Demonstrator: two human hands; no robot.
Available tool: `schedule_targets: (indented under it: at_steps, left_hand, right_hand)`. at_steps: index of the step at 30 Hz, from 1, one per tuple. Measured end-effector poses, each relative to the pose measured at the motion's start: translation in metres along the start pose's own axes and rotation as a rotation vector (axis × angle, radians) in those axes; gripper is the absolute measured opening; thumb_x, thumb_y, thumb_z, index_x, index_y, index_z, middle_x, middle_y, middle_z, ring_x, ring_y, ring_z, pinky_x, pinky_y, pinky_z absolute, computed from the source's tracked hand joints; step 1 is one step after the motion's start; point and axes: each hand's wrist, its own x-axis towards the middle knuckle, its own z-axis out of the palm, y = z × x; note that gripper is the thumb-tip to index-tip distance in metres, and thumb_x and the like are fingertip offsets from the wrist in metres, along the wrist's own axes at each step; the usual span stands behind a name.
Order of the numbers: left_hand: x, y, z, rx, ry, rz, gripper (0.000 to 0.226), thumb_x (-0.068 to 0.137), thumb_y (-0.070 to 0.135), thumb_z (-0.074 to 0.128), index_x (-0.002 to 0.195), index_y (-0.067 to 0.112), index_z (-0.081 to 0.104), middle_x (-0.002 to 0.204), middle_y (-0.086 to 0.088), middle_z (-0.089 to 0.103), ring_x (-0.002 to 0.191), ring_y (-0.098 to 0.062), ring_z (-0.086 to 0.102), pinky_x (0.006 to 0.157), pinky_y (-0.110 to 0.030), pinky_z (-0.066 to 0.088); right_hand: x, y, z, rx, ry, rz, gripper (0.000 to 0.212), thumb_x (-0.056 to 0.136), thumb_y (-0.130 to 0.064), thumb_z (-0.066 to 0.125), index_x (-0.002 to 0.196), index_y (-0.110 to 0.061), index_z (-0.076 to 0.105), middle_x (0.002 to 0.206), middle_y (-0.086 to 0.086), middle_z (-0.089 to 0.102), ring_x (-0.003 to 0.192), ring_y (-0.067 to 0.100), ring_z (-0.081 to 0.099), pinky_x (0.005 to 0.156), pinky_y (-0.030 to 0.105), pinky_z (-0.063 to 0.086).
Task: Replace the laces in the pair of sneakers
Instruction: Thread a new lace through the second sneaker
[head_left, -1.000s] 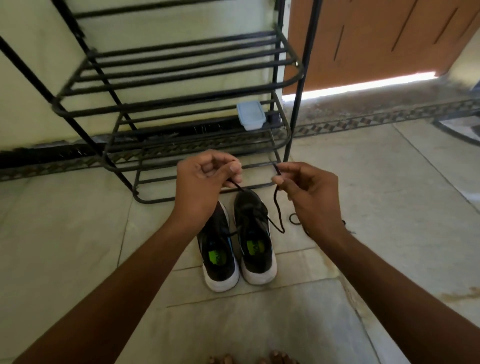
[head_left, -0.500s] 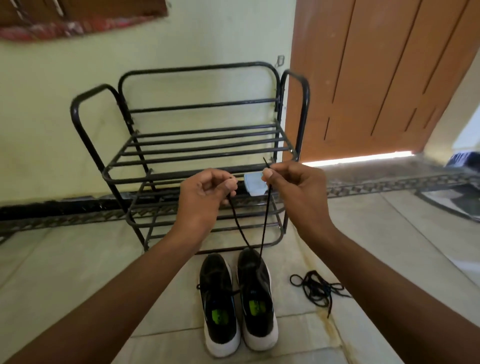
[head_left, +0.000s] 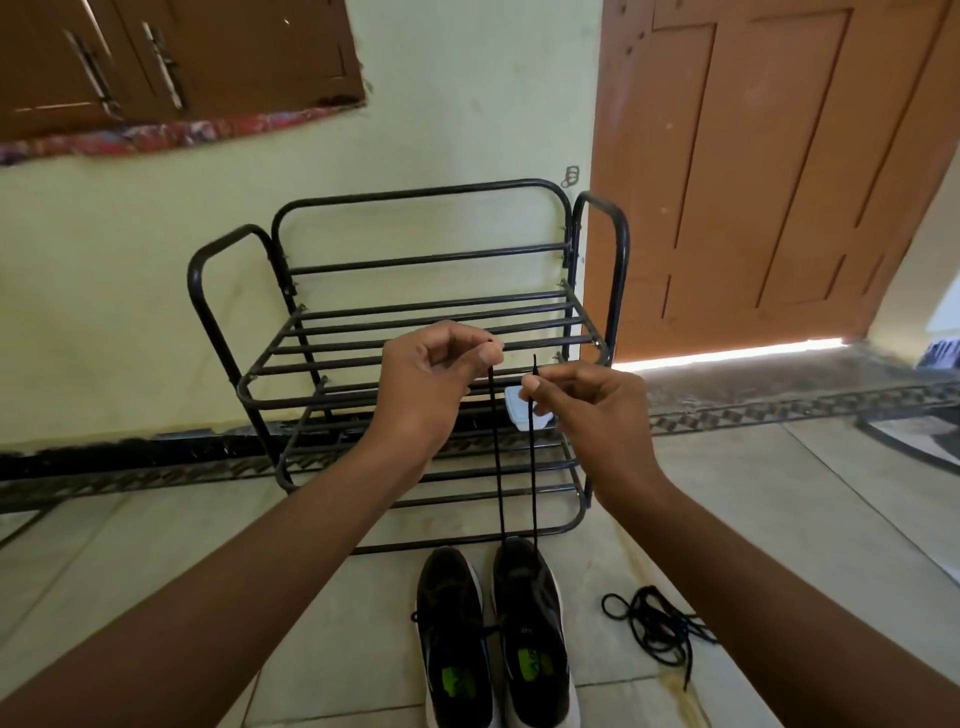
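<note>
Two black sneakers with white soles stand side by side on the floor, the left sneaker (head_left: 451, 629) and the right sneaker (head_left: 530, 623), toes pointing away from me. A black lace (head_left: 498, 467) runs from the right sneaker's toe end straight up as two taut strands. My left hand (head_left: 426, 384) pinches the left strand's end between thumb and forefinger. My right hand (head_left: 587, 410) pinches the right strand just below its tip. Both hands are held level, well above the shoes. A loose tangle of black lace (head_left: 657, 623) lies on the floor right of the sneakers.
A black metal shoe rack (head_left: 415, 332) stands against the pale wall just beyond the sneakers, with a small white box (head_left: 519, 415) on a lower shelf behind my hands. An orange-brown door (head_left: 753, 182) is at the right. The floor is light tile.
Both hands have risen, pulling the two lace strands up taut and nearly parallel out of the right sneaker. My view has tilted up, so the shoes sit lower in frame.
</note>
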Motion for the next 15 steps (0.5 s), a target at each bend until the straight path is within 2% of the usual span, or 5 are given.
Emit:
schedule_targets:
  at_steps: [5,15]
  left_hand:
    - [0.004,0.004,-0.001,-0.018,0.019,0.002,0.004,0.091,0.009,0.073,0.093,0.010,0.076,0.092,-0.001,0.078,0.082,-0.004,0.072,0.069,-0.013,0.052]
    - [0.011,0.009,0.000,0.013,0.030,0.055,0.005,0.092,0.007,0.072,0.095,0.006,0.076,0.091,-0.001,0.077,0.081,-0.003,0.071,0.071,-0.012,0.052]
  right_hand:
    - [0.000,0.003,0.005,0.004,-0.016,-0.018,0.008,0.090,-0.016,0.075,0.093,-0.009,0.079,0.083,-0.002,0.077,0.075,0.008,0.072,0.065,0.016,0.053]
    - [0.004,0.012,0.009,-0.007,-0.004,-0.016,0.012,0.088,-0.018,0.078,0.097,-0.010,0.079,0.085,-0.006,0.077,0.082,0.008,0.072,0.067,0.016,0.054]
